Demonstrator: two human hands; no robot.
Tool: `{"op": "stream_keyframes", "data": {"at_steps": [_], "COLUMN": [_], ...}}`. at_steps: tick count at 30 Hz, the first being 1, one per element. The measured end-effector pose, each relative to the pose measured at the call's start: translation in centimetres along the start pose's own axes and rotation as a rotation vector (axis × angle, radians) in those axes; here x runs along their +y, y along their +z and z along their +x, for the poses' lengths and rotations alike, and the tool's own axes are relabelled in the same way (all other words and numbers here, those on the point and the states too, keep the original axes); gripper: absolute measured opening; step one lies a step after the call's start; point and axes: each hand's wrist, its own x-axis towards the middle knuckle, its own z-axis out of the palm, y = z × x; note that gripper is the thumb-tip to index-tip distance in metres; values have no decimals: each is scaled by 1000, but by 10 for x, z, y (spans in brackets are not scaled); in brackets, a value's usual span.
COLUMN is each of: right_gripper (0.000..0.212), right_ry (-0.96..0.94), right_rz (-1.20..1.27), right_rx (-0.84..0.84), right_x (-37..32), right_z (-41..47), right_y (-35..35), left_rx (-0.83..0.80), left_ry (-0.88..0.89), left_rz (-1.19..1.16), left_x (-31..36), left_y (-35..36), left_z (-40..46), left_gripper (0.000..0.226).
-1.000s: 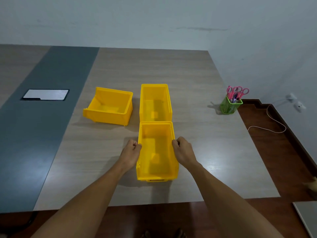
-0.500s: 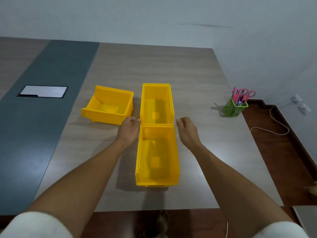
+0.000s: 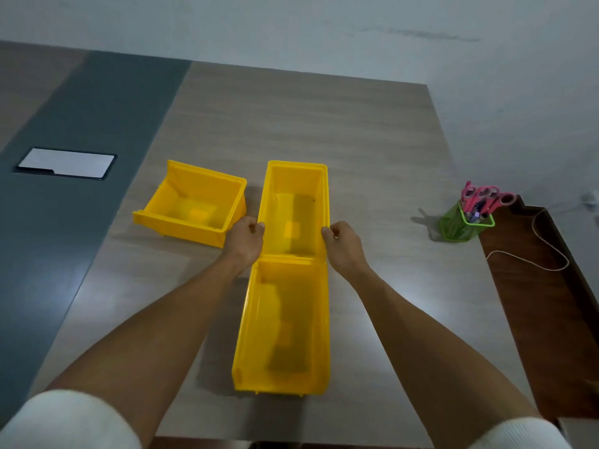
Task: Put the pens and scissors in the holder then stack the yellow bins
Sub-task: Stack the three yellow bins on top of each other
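Hands are set on either side of the far yellow bin [image 3: 295,209], which stands in the middle of the wooden table [image 3: 324,124], end to end with the near yellow bin [image 3: 285,322] and touching it. The left hand [image 3: 245,236] is curled against the far bin's left wall near its closer end, fingers folded and thumb laid at the rim; the right hand [image 3: 342,241] is curled likewise against the right wall, thumb at the rim. The bin is thus clasped between the two hands, though how far the fingers reach under or over the rim cannot be told. Both hands are placed just beyond the seam where the two bins meet. A third yellow bin [image 3: 194,202] is seen to the left, turned at an angle, its near right corner just beside the left hand. Well apart, at the table's right edge, a green mesh holder [image 3: 463,226] is found upright, with pink-handled scissors [image 3: 483,194] and pens [image 3: 475,215] stood in it. White sleeves [image 3: 68,422] are seen at the bottom corners.
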Motion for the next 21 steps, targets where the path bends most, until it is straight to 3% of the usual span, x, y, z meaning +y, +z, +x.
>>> {"op": "stream_keyframes", "data": {"at_steps": [9,21], "right_gripper": [19,19], "right_ry": [-10,-158], "right_rz": [37,236], "right_rx": [-4,163], "right_x": [-19,-93], "right_z": [15,-21], "right_y": [-8,-61], "left_rx": [43,142], "left_ry": [-10,218], "left_rz": [5,-128], "left_x": [30,95], "left_y": [0,-52], "left_z": [13,-17], "left_gripper": [29,24]}}
